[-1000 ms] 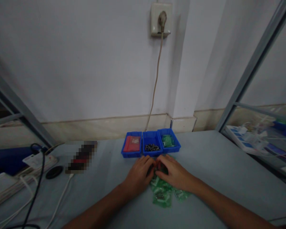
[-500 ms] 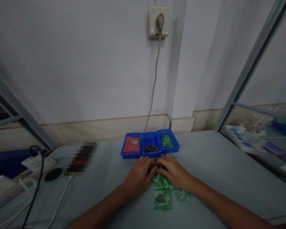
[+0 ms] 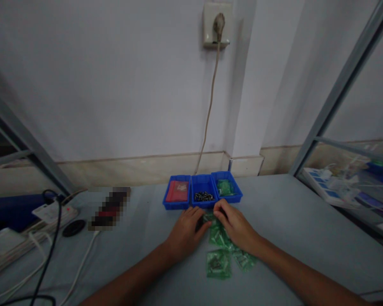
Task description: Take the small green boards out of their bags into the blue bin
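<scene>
Three small blue bins stand in a row at the back of the table: the left bin holds red bags, the middle bin holds dark screws, the right bin holds green bags. Several green bags lie on the table just in front of the bins. My left hand rests palm down beside the pile, fingers curled onto its edge. My right hand lies on the pile, fingertips pinched at a green bag near the middle bin.
A grey table runs to a white wall with a socket and plugged cable. Power strips, cables and a black disc crowd the left. A metal frame post and a shelf of parts stand at the right.
My right hand has moved forward toward the bins, its fingertips now pinched near the middle bin. The left hand stays almost where it was. More of the green bags show.
</scene>
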A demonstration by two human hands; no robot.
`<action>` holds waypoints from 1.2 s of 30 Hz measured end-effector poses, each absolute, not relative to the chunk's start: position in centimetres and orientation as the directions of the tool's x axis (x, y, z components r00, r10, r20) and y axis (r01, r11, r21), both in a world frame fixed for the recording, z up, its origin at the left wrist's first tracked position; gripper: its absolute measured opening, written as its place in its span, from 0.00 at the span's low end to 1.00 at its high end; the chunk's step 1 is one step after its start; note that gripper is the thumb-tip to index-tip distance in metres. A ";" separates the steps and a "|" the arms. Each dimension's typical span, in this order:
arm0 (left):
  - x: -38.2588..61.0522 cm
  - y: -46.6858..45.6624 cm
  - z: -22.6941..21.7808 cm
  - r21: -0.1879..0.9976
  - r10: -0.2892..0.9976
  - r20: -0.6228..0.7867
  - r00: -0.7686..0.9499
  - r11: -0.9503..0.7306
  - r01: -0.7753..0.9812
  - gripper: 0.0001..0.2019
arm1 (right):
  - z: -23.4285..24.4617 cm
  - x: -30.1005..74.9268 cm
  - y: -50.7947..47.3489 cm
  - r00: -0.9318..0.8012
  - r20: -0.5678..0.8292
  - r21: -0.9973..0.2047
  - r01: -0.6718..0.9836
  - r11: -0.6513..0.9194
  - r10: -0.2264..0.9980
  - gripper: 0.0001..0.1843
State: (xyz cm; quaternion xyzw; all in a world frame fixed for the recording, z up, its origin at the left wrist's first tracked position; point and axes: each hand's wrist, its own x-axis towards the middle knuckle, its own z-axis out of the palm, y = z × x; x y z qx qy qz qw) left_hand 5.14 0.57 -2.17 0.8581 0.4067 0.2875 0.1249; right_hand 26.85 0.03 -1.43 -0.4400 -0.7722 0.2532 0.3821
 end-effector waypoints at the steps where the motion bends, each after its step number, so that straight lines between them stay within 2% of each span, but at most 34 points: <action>1: 5.1 0.6 -2.1 0.477 0.777 0.398 0.487 -0.629 0.614 0.06 | -1.3 26.8 0.0 -0.315 0.368 -0.743 0.467 0.480 0.875 0.07; 6: 5.0 0.6 -1.9 0.572 0.794 0.433 0.427 -0.609 0.550 0.06 | -0.9 26.8 -0.3 -0.322 0.389 -0.755 0.426 0.499 0.863 0.05; 10: 4.9 0.5 -2.0 0.578 0.789 0.452 0.415 -0.614 0.538 0.07 | -1.2 26.9 -0.2 -0.339 0.430 -0.717 0.436 0.544 0.837 0.06; 15: 4.9 0.5 -1.9 0.572 0.780 0.449 0.435 -0.625 0.531 0.12 | -1.4 27.0 0.0 -0.279 0.434 -0.748 0.418 0.515 0.857 0.10; 22: 4.8 0.2 -0.9 0.637 0.797 0.443 0.409 -0.602 0.482 0.14 | -1.1 26.8 -0.3 -0.287 0.466 -0.701 0.459 0.547 0.837 0.15; 29: 4.7 -0.1 -0.7 0.684 0.779 0.457 0.430 -0.616 0.390 0.11 | 0.0 26.8 -0.9 -0.368 0.528 -0.623 0.444 0.644 0.765 0.15; 32: 4.7 0.0 -0.9 0.688 0.786 0.457 0.416 -0.609 0.394 0.12 | -0.3 26.8 -0.8 -0.360 0.524 -0.629 0.447 0.636 0.772 0.15; 36: 4.6 0.0 -0.9 0.674 0.777 0.456 0.435 -0.620 0.402 0.12 | -0.8 26.8 -0.5 -0.349 0.487 -0.664 0.448 0.599 0.801 0.10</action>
